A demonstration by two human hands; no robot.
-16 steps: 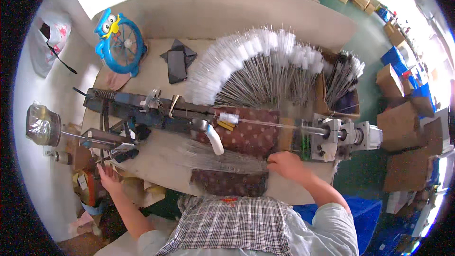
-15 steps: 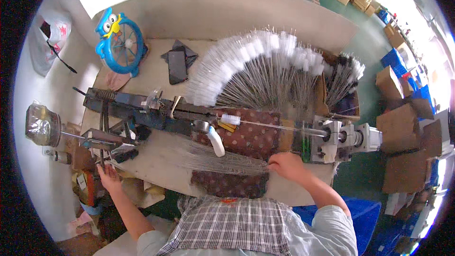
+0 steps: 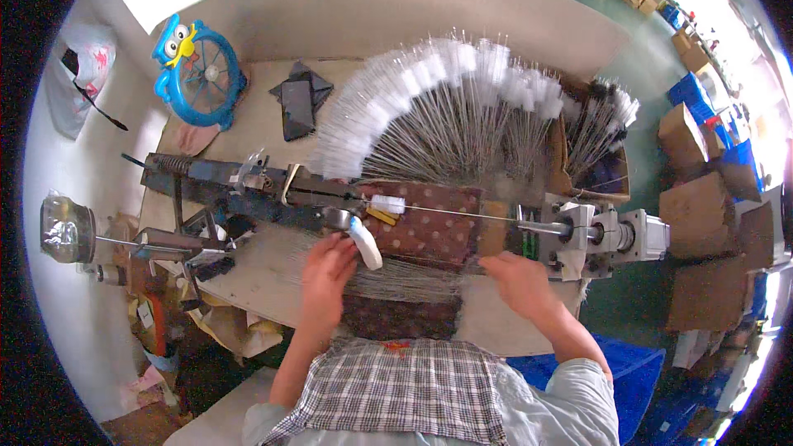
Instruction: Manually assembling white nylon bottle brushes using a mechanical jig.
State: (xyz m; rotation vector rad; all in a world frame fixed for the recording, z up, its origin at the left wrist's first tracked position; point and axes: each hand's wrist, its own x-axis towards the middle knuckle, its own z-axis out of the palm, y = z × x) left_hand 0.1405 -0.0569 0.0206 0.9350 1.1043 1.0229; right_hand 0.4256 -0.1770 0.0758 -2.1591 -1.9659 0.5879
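A small white bottle brush [image 3: 388, 204] sits on a thin wire stretched across the bench machine, running right to the metal spindle [image 3: 549, 227]. My left hand [image 3: 328, 271] is beside the white curved handle [image 3: 364, 244], its fingers a little apart and nothing visible in them. To the right, my right hand [image 3: 519, 282] hovers below the wire near the spindle. Its fingertips are pressed together; whatever they hold, if anything, is too small to make out. Between my hands lies a bundle of loose thin wires [image 3: 405, 281] on the spotted brown cloth [image 3: 442, 235].
Behind the machine, many finished white brushes [image 3: 429, 78] fan out, with a cardboard box [image 3: 607, 190] of black-and-white brushes beside them. A phone [image 3: 297, 107] and a blue round toy fan [image 3: 202, 74] lie farther left. The machine's long black bed [image 3: 248, 186] crosses the bench.
My left hand has come from the lever at the far left to the white handle. My right hand has moved up and slightly right, off the wire bundle's end.
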